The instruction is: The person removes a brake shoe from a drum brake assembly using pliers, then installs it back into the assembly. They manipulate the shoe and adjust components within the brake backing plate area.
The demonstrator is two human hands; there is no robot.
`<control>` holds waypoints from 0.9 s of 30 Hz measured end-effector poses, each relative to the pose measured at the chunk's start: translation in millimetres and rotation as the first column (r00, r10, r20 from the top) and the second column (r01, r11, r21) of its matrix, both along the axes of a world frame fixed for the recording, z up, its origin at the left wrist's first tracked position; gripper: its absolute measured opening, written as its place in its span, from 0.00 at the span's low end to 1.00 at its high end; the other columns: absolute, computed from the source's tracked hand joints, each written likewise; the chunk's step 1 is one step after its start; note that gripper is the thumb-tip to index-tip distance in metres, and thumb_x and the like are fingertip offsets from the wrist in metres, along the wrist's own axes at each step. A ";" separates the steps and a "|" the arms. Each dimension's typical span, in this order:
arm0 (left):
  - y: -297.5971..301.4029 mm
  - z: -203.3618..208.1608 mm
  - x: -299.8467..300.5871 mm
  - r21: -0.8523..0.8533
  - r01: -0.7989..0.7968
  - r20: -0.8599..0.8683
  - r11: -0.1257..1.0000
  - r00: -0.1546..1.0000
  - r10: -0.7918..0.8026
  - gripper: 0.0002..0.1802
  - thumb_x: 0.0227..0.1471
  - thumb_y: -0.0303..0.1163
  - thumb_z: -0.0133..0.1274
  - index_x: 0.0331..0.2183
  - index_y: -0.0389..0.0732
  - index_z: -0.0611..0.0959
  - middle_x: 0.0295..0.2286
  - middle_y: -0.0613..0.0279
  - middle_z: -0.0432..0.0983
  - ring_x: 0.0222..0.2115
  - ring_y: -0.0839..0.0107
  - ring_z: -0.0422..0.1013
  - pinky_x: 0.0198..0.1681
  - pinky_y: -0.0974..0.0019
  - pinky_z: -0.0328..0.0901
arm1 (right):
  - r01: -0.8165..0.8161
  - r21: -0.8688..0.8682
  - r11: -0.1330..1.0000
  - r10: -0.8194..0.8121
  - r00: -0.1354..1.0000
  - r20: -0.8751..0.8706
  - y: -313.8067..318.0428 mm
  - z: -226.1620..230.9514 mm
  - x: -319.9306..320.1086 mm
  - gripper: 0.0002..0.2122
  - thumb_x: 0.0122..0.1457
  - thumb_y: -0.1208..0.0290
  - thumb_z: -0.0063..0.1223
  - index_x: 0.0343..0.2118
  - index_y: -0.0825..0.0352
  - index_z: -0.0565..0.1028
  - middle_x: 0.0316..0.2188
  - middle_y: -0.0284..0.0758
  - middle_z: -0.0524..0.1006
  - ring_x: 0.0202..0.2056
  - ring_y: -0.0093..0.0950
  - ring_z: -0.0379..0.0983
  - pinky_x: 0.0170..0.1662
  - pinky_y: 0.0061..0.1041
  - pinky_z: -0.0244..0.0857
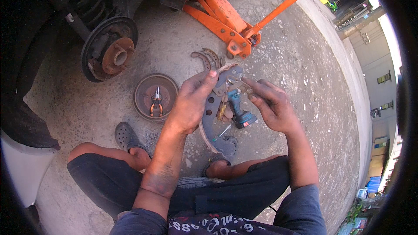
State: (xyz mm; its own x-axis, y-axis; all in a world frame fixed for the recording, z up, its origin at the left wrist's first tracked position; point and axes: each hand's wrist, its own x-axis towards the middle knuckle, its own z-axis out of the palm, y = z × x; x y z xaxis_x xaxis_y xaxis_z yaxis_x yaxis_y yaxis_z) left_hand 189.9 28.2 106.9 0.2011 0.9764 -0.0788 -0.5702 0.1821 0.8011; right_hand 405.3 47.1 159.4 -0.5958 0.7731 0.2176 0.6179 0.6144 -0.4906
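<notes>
My left hand grips a curved grey brake shoe, its thumb pressed near the upper end. The shoe hangs downward in front of my knees, lining edge outward. Close to its upper end, my right hand is closed, with thumb and forefinger together around a small metal part. That piece looks like thin bent wire or a hook, too small to tell exactly. Below the hands, a teal cordless driver lies on the ground, partly hidden behind the shoe. A yellowish coil spring shows beside it.
A brake drum with orange-handled pliers in it lies left. Beyond are worn brake shoes and an orange floor jack. The car's bare wheel hub stands at upper left. A screwdriver lies near my foot.
</notes>
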 end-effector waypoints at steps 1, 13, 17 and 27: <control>0.3 -1.3 -0.6 0.035 -0.001 -0.043 0.999 0.999 0.003 0.26 0.62 0.45 0.44 0.46 0.29 0.76 0.36 0.57 0.77 0.34 0.75 0.73 0.38 0.72 0.69 | -0.018 0.010 1.000 0.018 1.000 -0.005 0.8 0.0 0.5 0.19 0.53 0.80 0.52 0.50 0.67 0.74 0.26 0.40 0.71 0.29 0.34 0.70 0.35 0.30 0.63; -6.6 -6.9 6.4 0.287 -0.028 -0.300 0.957 0.947 0.118 0.27 0.64 0.48 0.39 0.50 0.34 0.74 0.37 0.60 0.73 0.38 0.75 0.67 0.43 0.70 0.63 | -0.015 0.284 0.959 -0.004 0.998 0.065 -10.2 6.4 -9.2 0.20 0.49 0.83 0.54 0.48 0.64 0.76 0.29 0.41 0.75 0.29 0.35 0.75 0.32 0.29 0.68; -6.9 -8.3 5.2 0.235 0.053 -0.280 0.971 0.960 0.015 0.28 0.65 0.47 0.36 0.51 0.32 0.72 0.40 0.58 0.72 0.42 0.73 0.67 0.47 0.68 0.62 | -0.074 0.437 0.896 -0.056 0.959 0.277 -18.0 13.6 -12.9 0.24 0.46 0.84 0.54 0.49 0.59 0.76 0.32 0.40 0.74 0.30 0.35 0.75 0.32 0.29 0.70; -15.9 -2.5 -10.5 0.233 0.036 -0.470 0.972 0.879 0.080 0.23 0.65 0.35 0.37 0.53 0.28 0.70 0.48 0.45 0.71 0.50 0.62 0.68 0.55 0.63 0.62 | 0.034 0.337 0.941 -0.183 0.889 0.420 -43.5 7.5 -29.1 0.31 0.48 0.80 0.51 0.58 0.49 0.67 0.38 0.44 0.70 0.33 0.37 0.73 0.33 0.33 0.71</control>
State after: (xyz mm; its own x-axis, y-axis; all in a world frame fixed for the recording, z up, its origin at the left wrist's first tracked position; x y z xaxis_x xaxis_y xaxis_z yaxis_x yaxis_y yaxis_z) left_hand 179.4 12.4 104.5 0.1743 0.9825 0.0657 -0.1141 -0.0462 0.9924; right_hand 376.2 3.6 166.9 -0.6025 0.7742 0.1938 0.7945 0.6049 0.0533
